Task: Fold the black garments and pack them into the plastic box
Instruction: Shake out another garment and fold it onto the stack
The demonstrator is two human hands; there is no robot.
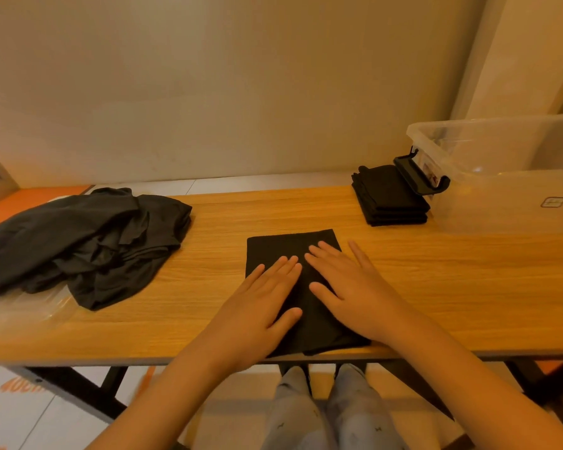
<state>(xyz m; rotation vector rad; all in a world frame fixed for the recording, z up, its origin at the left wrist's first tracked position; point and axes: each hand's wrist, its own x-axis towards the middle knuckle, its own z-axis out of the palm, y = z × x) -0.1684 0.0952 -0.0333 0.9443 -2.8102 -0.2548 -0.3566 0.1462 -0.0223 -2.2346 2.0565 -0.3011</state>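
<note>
The single wide-angle view sits on the person's head, above the near edge of the desk [208, 219], looking forward and steeply down. It is close over the left hand [260, 303] and right hand [351, 293] and faces the wall [241, 92] behind.

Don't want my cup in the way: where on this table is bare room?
Bare wood lies between the loose pile and the folded garment under the left hand and right hand, and right of it up to the plastic box, in front of the folded stack. Both table ends are crowded.

Folded black garment [293, 246] flat ctr front, folded stack [390, 196] beside clear plastic box [501, 206] R, crumpled pile [78, 241] L
</note>
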